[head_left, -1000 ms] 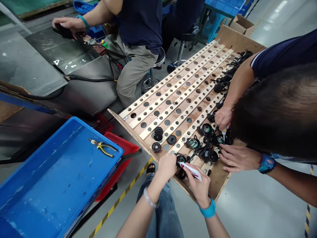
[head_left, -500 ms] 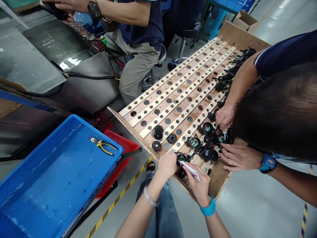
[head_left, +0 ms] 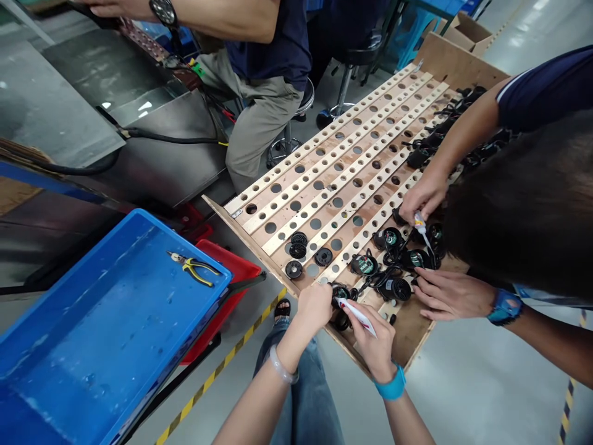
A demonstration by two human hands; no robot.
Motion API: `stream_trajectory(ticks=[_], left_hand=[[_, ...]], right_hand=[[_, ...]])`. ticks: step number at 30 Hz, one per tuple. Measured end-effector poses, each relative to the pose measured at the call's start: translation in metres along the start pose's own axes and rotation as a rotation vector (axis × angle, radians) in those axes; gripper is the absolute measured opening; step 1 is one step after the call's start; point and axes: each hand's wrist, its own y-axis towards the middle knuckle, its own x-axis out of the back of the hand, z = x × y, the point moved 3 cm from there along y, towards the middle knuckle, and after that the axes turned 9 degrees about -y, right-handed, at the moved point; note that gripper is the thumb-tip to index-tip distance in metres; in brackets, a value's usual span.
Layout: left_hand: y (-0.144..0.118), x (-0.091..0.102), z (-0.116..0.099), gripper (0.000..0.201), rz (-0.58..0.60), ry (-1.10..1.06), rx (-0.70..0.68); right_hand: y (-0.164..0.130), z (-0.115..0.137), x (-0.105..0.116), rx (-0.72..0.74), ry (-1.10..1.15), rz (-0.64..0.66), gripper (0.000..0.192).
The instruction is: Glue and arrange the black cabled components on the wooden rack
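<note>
At the near corner of the holed wooden board [head_left: 352, 154], my left hand [head_left: 314, 307] pinches a small black fan [head_left: 340, 293]; my right hand [head_left: 374, 346] grips a white tube [head_left: 356, 311], its tip on the fan, a co-worker's hand [head_left: 451, 295] close alongside.

Small black part [head_left: 340, 293] half hidden under left hand [head_left: 315, 307], tube [head_left: 356, 311] label illegible, seated co-worker [head_left: 259, 55] cropped at 12 o'clock, blue bin [head_left: 92, 346] cut off at 8 o'clock.

Pale bare-wood rack [head_left: 324, 179], glossy blue plastic tray [head_left: 92, 327]
</note>
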Motion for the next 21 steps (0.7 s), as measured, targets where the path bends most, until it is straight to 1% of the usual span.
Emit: stream_trajectory(ticks=[7,11,21], left_hand=[[0.0000,0.0023,-0.0004,0.027,-0.005,-0.003,-0.002],[0.0010,0.0010,-0.0006,0.028,0.010,0.001,0.005],[0.0019,-0.0005,0.0000,0.027,0.014,0.003,0.002]], right_hand=[[0.0030,-0.0019,0.0024,0.011,-0.010,-0.010,0.039],[0.0040,-0.0019,0.0035,0.037,-0.032,-0.013,0.038],[0.0074,-0.0038,0.0061,0.046,-0.042,-0.018,0.034]])
